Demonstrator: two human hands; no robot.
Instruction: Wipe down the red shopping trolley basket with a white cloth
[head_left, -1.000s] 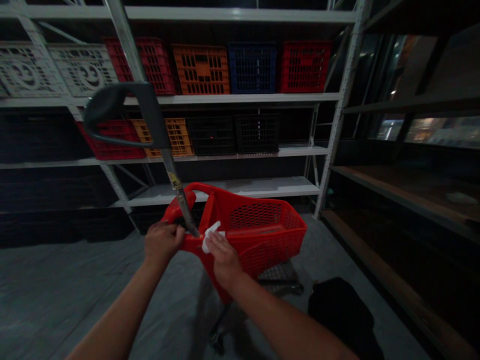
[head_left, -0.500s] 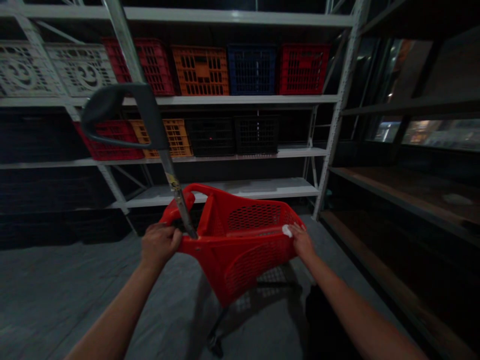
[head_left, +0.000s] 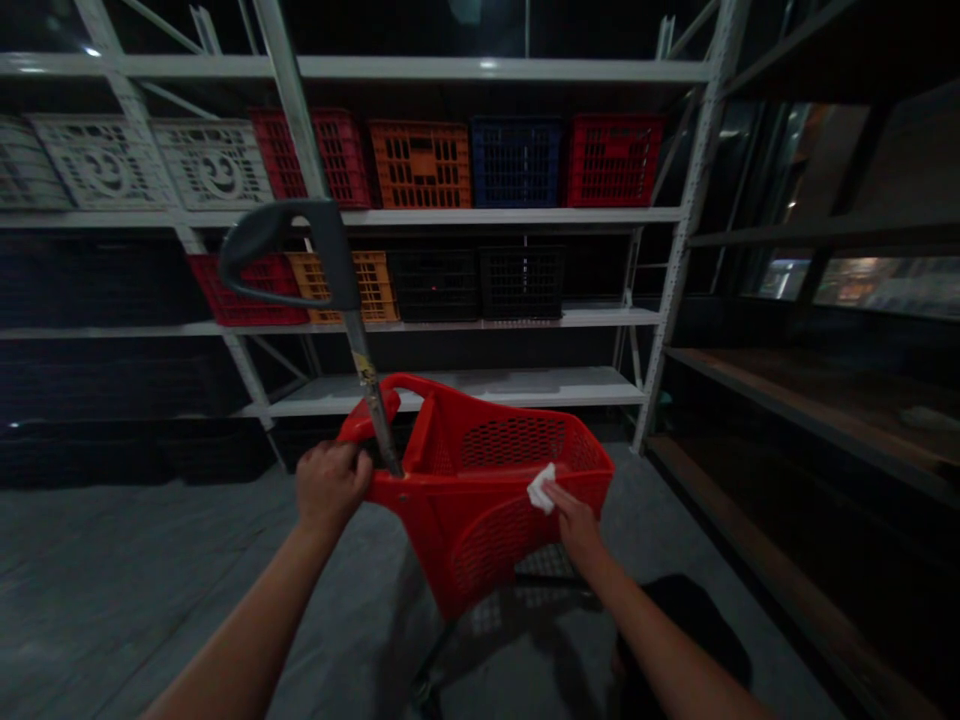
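A red plastic shopping cart with mesh sides stands on the floor in front of me. My left hand is closed around the red handle end at the cart's left. With a white cloth or tissue pinched in its fingers, my right hand is at the near side of the cart, just by the top rim. A metal pole with a dark grey looped grip rises from the cart's handle end.
Behind the cart is a white metal rack. It holds white, red, orange, blue and black crates, such as the blue crate. Dark shelving runs along the right. Grey concrete floor lies at the left.
My right hand has slid left along the near rim with the white cloth, away from the far right corner. My left hand keeps its hold. The view has shifted slightly.
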